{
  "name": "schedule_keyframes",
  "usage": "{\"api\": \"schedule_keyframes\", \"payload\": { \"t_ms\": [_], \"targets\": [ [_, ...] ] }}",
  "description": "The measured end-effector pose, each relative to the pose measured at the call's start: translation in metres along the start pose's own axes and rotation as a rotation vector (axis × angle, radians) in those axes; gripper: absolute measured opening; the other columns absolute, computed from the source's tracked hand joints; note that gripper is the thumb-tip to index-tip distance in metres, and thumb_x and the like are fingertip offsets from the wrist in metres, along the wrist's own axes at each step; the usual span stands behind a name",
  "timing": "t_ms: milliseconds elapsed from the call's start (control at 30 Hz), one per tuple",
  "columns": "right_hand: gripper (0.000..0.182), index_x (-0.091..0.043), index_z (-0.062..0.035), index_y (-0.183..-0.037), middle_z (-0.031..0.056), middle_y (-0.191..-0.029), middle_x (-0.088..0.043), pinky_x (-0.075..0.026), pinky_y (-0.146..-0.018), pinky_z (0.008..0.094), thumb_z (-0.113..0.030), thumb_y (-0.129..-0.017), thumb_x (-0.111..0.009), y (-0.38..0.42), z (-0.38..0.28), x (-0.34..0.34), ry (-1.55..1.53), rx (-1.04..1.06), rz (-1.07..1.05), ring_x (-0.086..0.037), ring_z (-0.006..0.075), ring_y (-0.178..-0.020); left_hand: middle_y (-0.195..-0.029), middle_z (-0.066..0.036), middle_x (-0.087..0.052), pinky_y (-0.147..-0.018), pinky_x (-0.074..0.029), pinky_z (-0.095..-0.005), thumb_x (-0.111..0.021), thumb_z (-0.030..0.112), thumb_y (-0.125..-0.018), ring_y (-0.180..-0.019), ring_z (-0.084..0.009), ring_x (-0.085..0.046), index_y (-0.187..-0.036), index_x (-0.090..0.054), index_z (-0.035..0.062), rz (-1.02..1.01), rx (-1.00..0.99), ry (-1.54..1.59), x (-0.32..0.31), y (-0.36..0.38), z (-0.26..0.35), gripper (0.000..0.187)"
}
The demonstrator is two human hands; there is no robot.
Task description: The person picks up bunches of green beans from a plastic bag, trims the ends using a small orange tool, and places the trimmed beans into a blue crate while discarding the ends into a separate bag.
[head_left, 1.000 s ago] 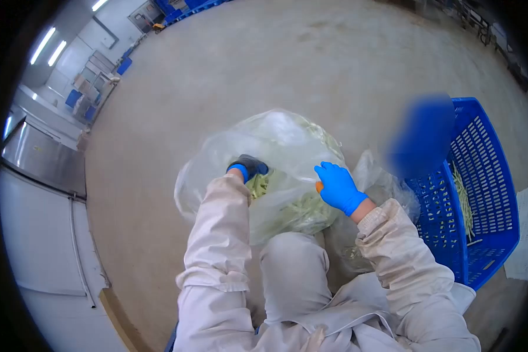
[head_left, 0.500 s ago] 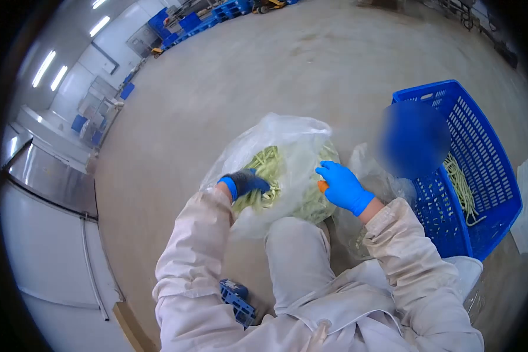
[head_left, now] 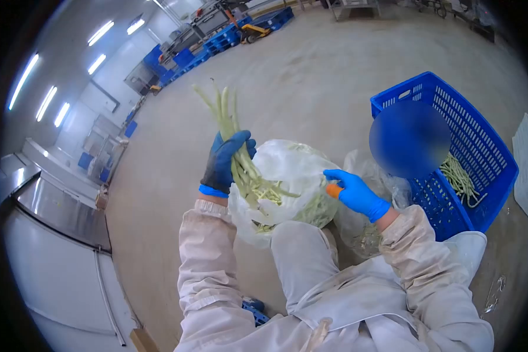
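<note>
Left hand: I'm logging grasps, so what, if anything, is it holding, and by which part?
The left hand holds a bunch of long green beans around the middle; ends stick out on both sides.

Bare grey floor (head_left: 317, 76) was observed, with blue pallets (head_left: 222, 41) and a yellow pallet jack (head_left: 256, 31) positioned near white walls (head_left: 110, 82) beneath lit ceiling tubes (head_left: 46, 104).
</note>
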State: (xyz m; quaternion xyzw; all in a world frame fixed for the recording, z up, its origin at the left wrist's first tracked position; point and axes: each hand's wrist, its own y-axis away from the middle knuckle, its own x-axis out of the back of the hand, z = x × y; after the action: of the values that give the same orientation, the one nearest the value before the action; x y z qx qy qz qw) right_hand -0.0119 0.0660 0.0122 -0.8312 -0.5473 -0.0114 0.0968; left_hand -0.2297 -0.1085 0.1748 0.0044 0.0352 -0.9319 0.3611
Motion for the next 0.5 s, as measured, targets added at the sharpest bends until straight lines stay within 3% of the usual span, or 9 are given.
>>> {"api": "schedule_keyframes", "payload": {
  "t_ms": [133, 200, 233, 300, 333, 367, 433, 467, 500],
  "targets": [
    [0.050, -0.049, -0.0058, -0.128, 0.0142, -0.118, -0.057, -0.048, -0.078, 0.0335, -0.019, -0.082, -0.064, 0.003, -0.045, -0.031, -0.021, 0.105, 0.071, -0.060, 0.0217, -0.092, -0.093, -0.009, -0.060, -0.070, -0.054, -0.0321, -0.061, 0.015, -0.083, -0.078, -0.0190, -0.062, -0.109, -0.051, 0.0033, -0.075, -0.058, 0.003, -0.041, -0.009, 0.016, 0.030],
    [0.043, -0.056, -0.0068, -0.119, 0.0155, -0.105, -0.062, -0.048, -0.075, 0.0380, -0.026, -0.081, -0.063, -0.014, -0.040, -0.053, 0.014, 0.319, 0.112, -0.062, 0.0279, -0.086, -0.093, -0.008, -0.060, -0.069, -0.053, -0.0316, -0.063, 0.009, -0.080, -0.079, -0.0178, -0.062, -0.116, -0.047, 0.0033, -0.123, -0.102, 0.000, -0.056, -0.012, 0.017, 0.040],
    [0.043, -0.056, -0.0068, -0.119, 0.0155, -0.105, -0.062, -0.048, -0.075, 0.0380, -0.026, -0.081, -0.063, -0.015, -0.041, -0.053, 0.013, 0.323, 0.115, -0.062, 0.0279, -0.086, -0.093, -0.008, -0.060, -0.069, -0.053, -0.0316, -0.063, 0.009, -0.080, -0.079, -0.0178, -0.062, -0.116, -0.047, 0.0033, -0.126, -0.105, -0.004, -0.056, -0.015, 0.019, 0.040],
    [0.035, -0.061, -0.0083, -0.105, 0.0165, -0.092, -0.064, -0.047, -0.072, 0.0426, -0.033, -0.081, -0.061, -0.024, -0.048, -0.053, 0.438, 0.206, 0.001, -0.061, 0.0355, -0.080, -0.096, -0.011, -0.060, -0.066, -0.052, -0.0317, -0.067, 0.010, -0.076, -0.077, -0.0189, -0.062, -0.124, -0.040, 0.0029, -0.096, -0.412, -0.433, -0.052, -0.024, 0.028, 0.056],
    [0.029, -0.062, -0.0097, -0.094, 0.0176, -0.083, -0.063, -0.046, -0.068, 0.0440, -0.035, -0.080, -0.059, -0.022, -0.044, -0.049, 0.456, 0.253, 0.030, -0.057, 0.0400, -0.078, -0.104, -0.014, -0.059, -0.070, -0.051, -0.0325, -0.068, 0.010, -0.073, -0.083, -0.0207, -0.062, -0.133, -0.032, 0.0010, 0.164, -0.641, -0.811, -0.044, -0.028, 0.035, 0.070],
    [0.029, -0.062, -0.0097, -0.094, 0.0176, -0.083, -0.063, -0.046, -0.068, 0.0440, -0.035, -0.080, -0.059, -0.018, -0.039, -0.038, 0.457, 0.259, 0.018, -0.057, 0.0400, -0.078, -0.108, -0.017, -0.058, -0.073, -0.051, -0.0330, -0.070, 0.011, -0.072, -0.088, -0.0224, -0.062, -0.137, -0.028, 0.0013, 0.272, -0.855, -0.938, -0.034, -0.033, 0.046, 0.077],
    [0.030, -0.063, -0.0071, -0.100, 0.0146, -0.084, -0.066, -0.048, -0.065, 0.0396, -0.031, -0.082, -0.060, -0.009, -0.032, -0.013, 0.595, 0.084, -0.090, -0.062, 0.0318, -0.075, -0.104, -0.016, -0.059, -0.073, -0.051, -0.0336, -0.070, 0.010, -0.072, -0.086, -0.0212, -0.061, -0.132, -0.034, 0.0016, 0.336, -1.077, -0.891, -0.041, -0.015, 0.089, 0.070],
    [0.030, -0.063, -0.0071, -0.100, 0.0146, -0.084, -0.066, -0.048, -0.065, 0.0396, -0.031, -0.082, -0.060, -0.004, -0.028, -0.005, 0.598, 0.080, -0.088, -0.062, 0.0318, -0.075, -0.105, -0.012, -0.059, -0.075, -0.050, -0.0327, -0.071, 0.012, -0.073, -0.087, -0.0205, -0.060, -0.129, -0.038, 0.0025, 0.373, -1.060, -0.869, -0.034, -0.011, 0.100, 0.065],
    [0.032, -0.061, -0.0047, -0.105, 0.0124, -0.086, -0.067, -0.047, -0.066, 0.0358, -0.029, -0.084, -0.061, 0.002, -0.024, 0.004, 0.230, -0.028, -0.043, -0.062, 0.0251, -0.076, -0.105, -0.009, -0.058, -0.076, -0.050, -0.0318, -0.072, 0.013, -0.075, -0.089, -0.0198, -0.059, -0.126, -0.041, 0.0034, 0.402, -1.045, -0.838, -0.030, -0.011, 0.108, 0.060]
  ]
}}
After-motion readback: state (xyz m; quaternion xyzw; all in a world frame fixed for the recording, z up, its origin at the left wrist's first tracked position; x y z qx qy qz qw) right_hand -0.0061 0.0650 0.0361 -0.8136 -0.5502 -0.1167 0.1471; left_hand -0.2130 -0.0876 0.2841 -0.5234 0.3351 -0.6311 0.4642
